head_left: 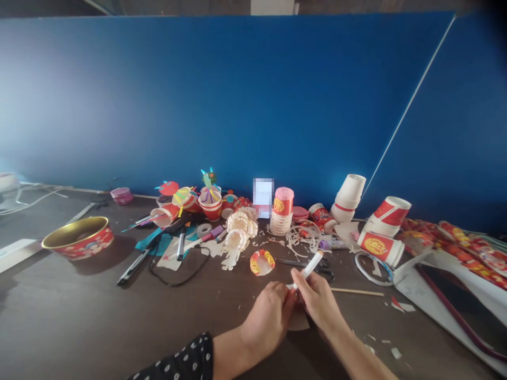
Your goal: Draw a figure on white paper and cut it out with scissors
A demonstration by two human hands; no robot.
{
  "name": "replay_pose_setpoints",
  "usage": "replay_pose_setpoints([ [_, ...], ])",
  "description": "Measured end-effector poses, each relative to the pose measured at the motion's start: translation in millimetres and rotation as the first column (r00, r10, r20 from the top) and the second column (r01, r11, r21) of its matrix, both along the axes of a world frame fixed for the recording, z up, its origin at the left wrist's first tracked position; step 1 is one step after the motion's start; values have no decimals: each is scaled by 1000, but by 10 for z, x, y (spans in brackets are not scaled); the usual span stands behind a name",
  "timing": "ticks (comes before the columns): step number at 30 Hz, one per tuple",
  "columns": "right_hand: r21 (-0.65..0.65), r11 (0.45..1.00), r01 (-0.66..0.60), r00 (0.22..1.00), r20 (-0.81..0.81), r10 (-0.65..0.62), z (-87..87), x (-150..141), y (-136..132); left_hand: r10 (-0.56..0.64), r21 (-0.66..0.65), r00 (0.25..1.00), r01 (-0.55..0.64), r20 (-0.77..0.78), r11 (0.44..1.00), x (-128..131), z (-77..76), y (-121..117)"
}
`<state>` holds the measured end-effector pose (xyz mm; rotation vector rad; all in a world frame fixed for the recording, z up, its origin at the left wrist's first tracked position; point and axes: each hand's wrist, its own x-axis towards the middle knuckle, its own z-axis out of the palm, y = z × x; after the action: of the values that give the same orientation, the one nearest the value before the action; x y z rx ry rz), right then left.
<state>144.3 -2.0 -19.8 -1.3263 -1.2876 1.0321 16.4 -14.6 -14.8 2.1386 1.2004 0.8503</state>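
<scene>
Marker (311, 266) between both hands (319, 301)

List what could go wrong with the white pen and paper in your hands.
The right hand could knock the white pen into the black-handled scissors lying just beyond it. The left hand might bump the red-and-yellow paper ring. The tan paper piece could possibly slip from under the hands.

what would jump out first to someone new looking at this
The tall blue panel fills the back of the view, with a jumble of red-and-white paper cups and cut-paper crafts along its foot on the dark table. A gold-lined red bowl stands out at the left. In the foreground, the right hand grips a white marker close beside the left hand.
</scene>
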Motion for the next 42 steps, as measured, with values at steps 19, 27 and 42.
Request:
replay_pose_setpoints([
  [19,-25,1000,-7,999,-43,5,-97,4,42,18,12,998,-18,-60,1000,31,-1,21],
  [27,-111,994,-20,975,-224,-6,7,-1,25,22,-1,999,-22,-46,1000,33,11,-10],
  [42,-86,996,-4,996,-89,-4,-59,0,63,-14,90,992,26,-125,996,37,-7,18],
])
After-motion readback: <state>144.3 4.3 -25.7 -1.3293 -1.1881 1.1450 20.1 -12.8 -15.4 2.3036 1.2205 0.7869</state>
